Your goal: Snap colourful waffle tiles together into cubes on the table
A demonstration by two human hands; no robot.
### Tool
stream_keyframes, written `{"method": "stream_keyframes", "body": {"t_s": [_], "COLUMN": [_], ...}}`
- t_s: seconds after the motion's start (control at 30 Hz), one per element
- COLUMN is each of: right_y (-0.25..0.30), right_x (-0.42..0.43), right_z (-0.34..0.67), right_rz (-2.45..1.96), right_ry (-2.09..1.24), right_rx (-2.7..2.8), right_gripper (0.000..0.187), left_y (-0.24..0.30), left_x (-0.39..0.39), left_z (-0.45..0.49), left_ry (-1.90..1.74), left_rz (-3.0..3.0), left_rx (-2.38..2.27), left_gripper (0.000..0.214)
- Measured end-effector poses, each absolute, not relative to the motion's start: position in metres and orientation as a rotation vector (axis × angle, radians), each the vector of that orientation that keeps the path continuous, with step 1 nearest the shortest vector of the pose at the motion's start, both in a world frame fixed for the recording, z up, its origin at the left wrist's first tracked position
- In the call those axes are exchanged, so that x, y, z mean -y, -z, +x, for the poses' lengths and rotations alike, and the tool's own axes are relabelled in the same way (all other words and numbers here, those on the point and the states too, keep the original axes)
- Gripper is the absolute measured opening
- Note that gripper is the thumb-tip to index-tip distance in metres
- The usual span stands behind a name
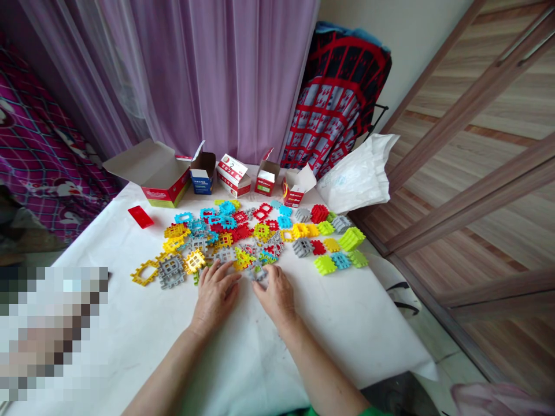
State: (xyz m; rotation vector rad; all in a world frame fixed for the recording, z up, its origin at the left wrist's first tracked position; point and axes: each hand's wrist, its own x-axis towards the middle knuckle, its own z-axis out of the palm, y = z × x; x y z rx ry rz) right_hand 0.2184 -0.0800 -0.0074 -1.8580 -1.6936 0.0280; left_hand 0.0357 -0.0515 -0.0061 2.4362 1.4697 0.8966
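My left hand (217, 293) rests at the near edge of a heap of plastic interlocking building pieces. Its fingers are stretched forward, close to a yellow window-like piece (195, 262) and a grey piece (224, 255). Thumb and fingers of my right hand (276, 293) close around a grey interlocking piece (257, 273), partly hidden by the fingers. Between and beyond both hands lie loose red pieces (241, 231), blue pieces (226, 215) and a yellow-green triangular piece (243, 258). Sorted stacks, among them a lime-green stack (352, 237) and a grey stack (302, 247), sit to the right.
Several opened cartons line the back, including a large red-green box (167, 190) and a blue box (202, 181). A white bag (358, 176) leans at the back right. One red flat piece (141, 217) lies left on the white-covered table (329, 323). The lower left is pixelated.
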Motion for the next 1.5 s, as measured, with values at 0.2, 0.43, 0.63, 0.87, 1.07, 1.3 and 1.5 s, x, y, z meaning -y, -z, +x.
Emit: {"method": "stream_keyframes", "body": {"t_s": [0.2, 0.43, 0.63, 0.87, 1.07, 1.3, 1.5], "right_y": [0.014, 0.018, 0.020, 0.016, -0.014, -0.053, -0.039], "right_x": [0.087, 0.097, 0.101, 0.102, 0.094, 0.060, 0.061], "right_z": [0.230, 0.288, 0.327, 0.327, 0.329, 0.337, 0.331], "right_rz": [-1.787, -1.870, -1.926, -1.934, -1.857, -1.914, -1.962], "right_ry": [-0.098, 0.062, 0.168, 0.186, 0.260, 0.268, 0.233], "right_rx": [1.651, 1.526, 1.480, 1.450, 1.409, 1.389, 1.395], "right_gripper": [0.033, 0.027, 0.024, 0.020, 0.026, 0.030, 0.030], "left_y": [0.007, 0.010, 0.010, 0.013, 0.015, 0.017, 0.020], "left_x": [0.051, 0.049, 0.049, 0.047, 0.046, 0.046, 0.045], "left_z": [0.036, 0.035, 0.034, 0.033, 0.033, 0.030, 0.027], "left_ry": [-0.890, -0.887, -0.856, -0.872, -0.942, -0.951, -1.012], "left_rz": [2.436, 2.485, 2.523, 2.533, 2.560, 2.590, 2.609], "left_rx": [-1.477, -1.477, -1.494, -1.493, -1.481, -1.463, -1.445], "left_gripper": [0.026, 0.028, 0.029, 0.029, 0.029, 0.028, 0.028]}}
